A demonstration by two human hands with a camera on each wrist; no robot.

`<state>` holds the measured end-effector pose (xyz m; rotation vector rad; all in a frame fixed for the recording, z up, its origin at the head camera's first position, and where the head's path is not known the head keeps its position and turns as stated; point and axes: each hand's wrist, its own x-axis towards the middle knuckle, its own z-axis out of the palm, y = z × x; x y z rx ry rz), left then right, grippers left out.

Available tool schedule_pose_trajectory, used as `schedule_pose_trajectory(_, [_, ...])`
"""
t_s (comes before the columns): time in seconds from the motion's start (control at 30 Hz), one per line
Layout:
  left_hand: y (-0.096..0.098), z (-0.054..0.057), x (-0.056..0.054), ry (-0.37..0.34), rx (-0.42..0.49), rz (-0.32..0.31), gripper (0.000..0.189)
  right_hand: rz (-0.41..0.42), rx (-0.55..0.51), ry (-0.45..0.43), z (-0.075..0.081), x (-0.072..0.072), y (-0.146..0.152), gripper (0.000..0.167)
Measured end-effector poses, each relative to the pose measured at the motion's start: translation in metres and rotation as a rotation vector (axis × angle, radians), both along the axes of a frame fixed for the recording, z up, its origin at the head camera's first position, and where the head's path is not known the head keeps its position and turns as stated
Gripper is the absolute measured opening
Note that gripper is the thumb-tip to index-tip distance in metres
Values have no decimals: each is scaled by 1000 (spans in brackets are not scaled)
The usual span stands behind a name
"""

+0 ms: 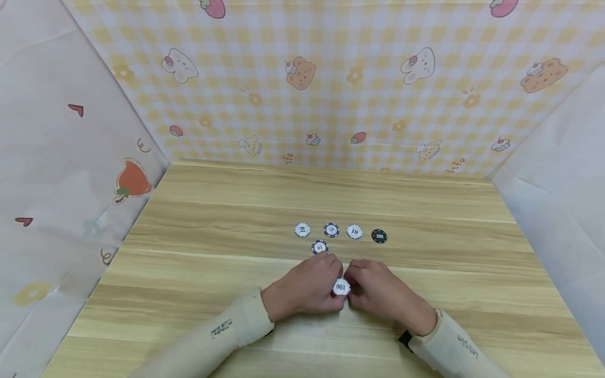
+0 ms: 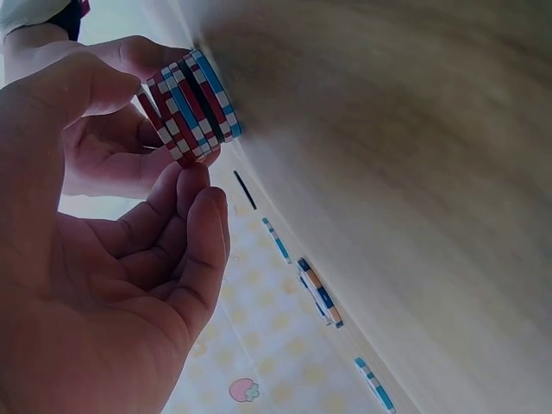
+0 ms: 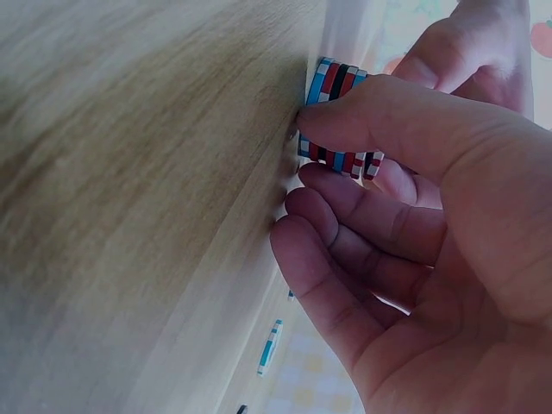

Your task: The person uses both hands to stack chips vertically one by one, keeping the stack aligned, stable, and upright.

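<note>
Low over the table, both hands meet at a short stack of poker chips (image 2: 194, 108) with red, blue, black and white edges. My left hand (image 1: 312, 283) pinches the top poker chip (image 1: 341, 287), a white-faced one marked 100, between thumb and fingertips. In the left wrist view that chip sits slightly tilted off the others. From the other side, my right hand (image 1: 380, 291) grips the stack low down, its thumb (image 3: 336, 121) against the edges. The stack stands on the table, partly hidden by the fingers.
Several loose chips lie beyond the hands: a light blue one (image 1: 302, 229), dark blue ones (image 1: 331, 229), another light blue (image 1: 354, 231) and a black 100 chip (image 1: 379, 235). One dark blue chip (image 1: 319, 247) is right by the left knuckles. A patterned cloth (image 1: 331, 105) hangs behind.
</note>
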<state>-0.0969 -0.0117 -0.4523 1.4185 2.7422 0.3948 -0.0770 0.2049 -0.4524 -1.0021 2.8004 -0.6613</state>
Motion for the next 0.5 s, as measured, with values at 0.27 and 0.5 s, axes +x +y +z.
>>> schedule_pose_trajectory(0.27, [-1,-2,0,8,-23,12,38,-4,8,16,-1,-1,-1,19])
schedule_pose_trajectory(0.5, [-7,-6,2,66,-90,18,44,-6,17,15,0,1,0,19])
